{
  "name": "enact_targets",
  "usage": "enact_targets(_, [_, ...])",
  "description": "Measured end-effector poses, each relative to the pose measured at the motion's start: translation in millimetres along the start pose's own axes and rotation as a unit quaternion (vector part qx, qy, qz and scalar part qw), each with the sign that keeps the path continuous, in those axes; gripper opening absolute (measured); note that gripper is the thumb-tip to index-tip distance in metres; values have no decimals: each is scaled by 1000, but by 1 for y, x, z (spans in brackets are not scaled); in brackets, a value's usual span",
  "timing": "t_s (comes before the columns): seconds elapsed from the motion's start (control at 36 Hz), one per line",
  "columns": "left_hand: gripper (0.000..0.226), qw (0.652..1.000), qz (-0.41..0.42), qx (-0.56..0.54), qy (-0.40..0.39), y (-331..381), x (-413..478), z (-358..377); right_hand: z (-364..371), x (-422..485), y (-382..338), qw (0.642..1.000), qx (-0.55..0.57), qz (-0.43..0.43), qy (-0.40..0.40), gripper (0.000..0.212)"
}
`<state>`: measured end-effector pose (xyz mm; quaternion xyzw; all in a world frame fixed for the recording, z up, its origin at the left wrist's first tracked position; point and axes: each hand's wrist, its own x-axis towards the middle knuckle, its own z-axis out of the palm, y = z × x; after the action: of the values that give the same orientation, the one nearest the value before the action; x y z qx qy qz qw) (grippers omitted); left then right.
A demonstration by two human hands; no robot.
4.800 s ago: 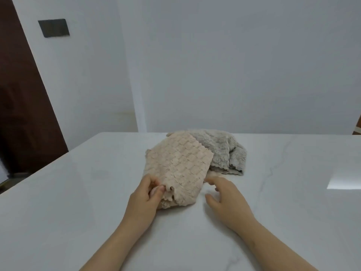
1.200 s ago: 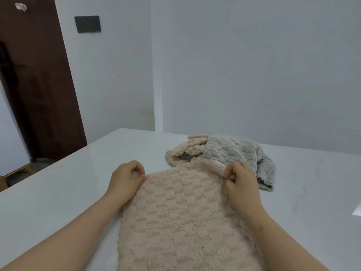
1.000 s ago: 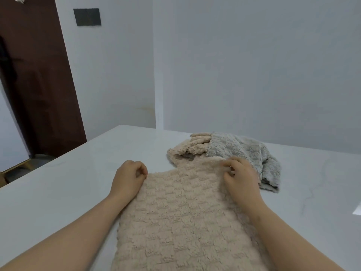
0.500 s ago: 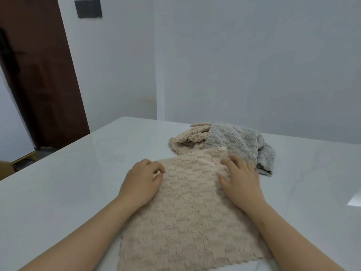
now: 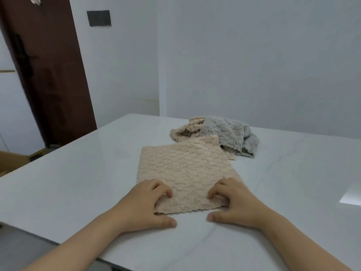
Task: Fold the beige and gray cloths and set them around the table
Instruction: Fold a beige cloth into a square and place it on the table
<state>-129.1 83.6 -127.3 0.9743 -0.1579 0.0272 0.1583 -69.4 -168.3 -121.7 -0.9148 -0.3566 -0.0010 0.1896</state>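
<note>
A beige waffle-textured cloth [image 5: 185,169] lies spread flat on the white marble table [image 5: 78,173] in front of me. My left hand [image 5: 144,204] holds its near left corner, fingers curled on top and thumb along the near edge. At the near right corner my right hand [image 5: 234,204] grips the same way. Behind the flat cloth sits a crumpled pile: a gray cloth [image 5: 224,132] lying over another beige cloth [image 5: 185,131]. The flat cloth's far right corner touches that pile.
The table's left edge runs diagonally toward a dark brown door [image 5: 45,75]. A black wall plate [image 5: 98,18] hangs on the white wall. A tan box-like object [image 5: 11,161] shows below the table's left edge. A bright reflection [image 5: 349,198] marks the table at right.
The beige cloth went from held up to flat on the table. Both hands slid from its far corners back to its near corners. The view tilted down slightly.
</note>
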Motion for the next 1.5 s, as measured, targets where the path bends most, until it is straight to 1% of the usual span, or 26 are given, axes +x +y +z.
enact_targets(0.06, [70, 999, 14, 35, 19, 1, -3, -1, -1, -3, -1, 1000, -10, -3, 3, 65])
enact_targets(0.11, [65, 997, 27, 57, 48, 1, -5, -2, -1, -4, -1, 999, -23, -6, 22, 63])
enact_targets(0.14, [59, 995, 35, 74, 60, 0, -6, -2, 0, -5, -1, 999, -33, -13, 38, 60])
enact_targets(0.22, [25, 985, 64, 127, 96, -1, -6, -2, 2, -7, 0, 995, -53, -33, 79, 45])
enact_targets(0.25, [22, 978, 67, 158, 117, 0, -5, -3, 3, -7, 1, 994, -55, -35, 86, 41])
enact_targets(0.33, [32, 989, 12, 118, 86, 2, -4, -7, 1, -7, -1, 995, -50, -24, 89, 29])
enact_targets(0.39, [35, 992, -40, 101, 57, 2, -2, -11, 1, -6, 2, 994, -50, -17, 95, 31])
enact_targets(0.44, [37, 991, -60, 81, 83, -1, 0, -11, 2, -5, 6, 992, -63, 7, 107, 37])
enact_targets(0.53, [42, 988, -87, 30, 123, -3, 3, -12, 4, -3, 14, 981, -106, 19, 159, 39])
enact_targets(0.61, [51, 981, -108, -18, 163, -5, 6, -13, 6, -2, 28, 971, -133, 54, 192, 48])
enact_targets(0.67, [56, 975, -113, -37, 190, -10, 7, -10, 3, -2, 29, 966, -101, 87, 223, 43])
enact_targets(0.75, [51, 960, -116, -66, 246, -18, 6, -6, -1, -3, 31, 960, 45, 130, 243, 32])
enact_targets(0.81, [45, 937, -123, -110, 308, -23, 6, -7, -4, -3, 32, 946, 122, 134, 269, 35])
enact_targets(0.89, [40, 889, -133, -229, 374, -28, 10, -12, -7, 1, 32, 927, 203, 142, 283, 37])
enact_targets(0.94, [38, 855, -143, -334, 369, -29, 16, -13, -6, 6, 33, 919, 233, 151, 281, 28])
enact_targets(1.0, [30, 837, -161, -380, 359, -30, 21, -11, -6, 11, 35, 914, 247, 158, 281, 21])
enact_targets(1.06, [23, 859, -195, -357, 310, -30, 23, -9, -5, 15, 36, 918, 253, 153, 266, 24])
enact_targets(1.08, [31, 877, -210, -339, 268, -31, 24, -9, -5, 17, 36, 921, 248, 156, 256, 25])
enact_targets(1.14, [61, 914, -224, -283, 185, -32, 25, -10, -5, 21, 36, 927, 231, 164, 247, 24])
enact_targets(1.17, [71, 924, -226, -263, 160, -32, 25, -11, -5, 22, 36, 928, 223, 166, 249, 23])
enact_targets(1.19, [74, 926, -231, -259, 151, -32, 25, -12, -6, 23, 36, 928, 217, 168, 251, 22])
enact_targets(1.25, [64, 910, -250, -282, 174, -34, 26, -11, -6, 23, 36, 931, 208, 167, 250, 22])
enact_targets(1.31, [38, 894, -262, -299, 208, -34, 26, -10, -5, 23, 35, 935, 196, 167, 242, 21])
enact_targets(1.36, [10, 897, -259, -285, 217, -34, 26, -10, -4, 22, 35, 938, 185, 170, 240, 19])
enact_targets(1.44, [15, 909, -255, -257, 206, -32, 25, -10, -5, 17, 34, 936, 180, 169, 251, 17])
enact_targets(1.5, [18, 913, -260, -243, 201, -31, 21, -12, -7, 13, 34, 935, 186, 169, 251, 22])
